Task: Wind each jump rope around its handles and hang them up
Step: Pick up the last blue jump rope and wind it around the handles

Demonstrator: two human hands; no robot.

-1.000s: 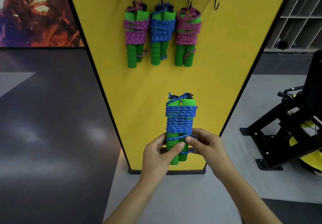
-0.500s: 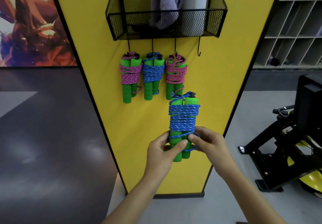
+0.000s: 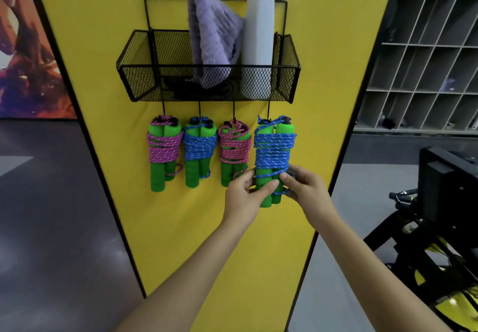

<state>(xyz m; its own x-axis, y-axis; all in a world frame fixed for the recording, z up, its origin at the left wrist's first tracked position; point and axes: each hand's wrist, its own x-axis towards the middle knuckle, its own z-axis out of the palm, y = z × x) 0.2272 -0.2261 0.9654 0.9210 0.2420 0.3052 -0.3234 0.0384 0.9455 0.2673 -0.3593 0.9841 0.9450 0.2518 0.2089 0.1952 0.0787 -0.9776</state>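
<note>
A blue jump rope [image 3: 274, 150], wound round its two green foam handles, is upright against the yellow panel, its top loop right at the rightmost hook [image 3: 268, 110]; whether it hangs on the hook I cannot tell. My left hand [image 3: 245, 198] grips the lower part of the handles. My right hand [image 3: 304, 189] pinches the rope's lowest turns on the right side. Three wound ropes hang from the other hooks: a pink one [image 3: 163, 150], a blue one [image 3: 199, 148] and a pink one [image 3: 234, 148].
A black wire basket [image 3: 134, 80] on the yellow panel [image 3: 323, 47] holds a purple cloth [image 3: 212, 37] and a white tube [image 3: 258, 21]. An exercise machine [image 3: 445, 202] stands at the right, with grey cubby shelves [image 3: 426, 60] behind.
Both hands have lifted the blue wound rope from low in front of the panel up to the rightmost hook. My view has tilted up, and the basket shows now.
</note>
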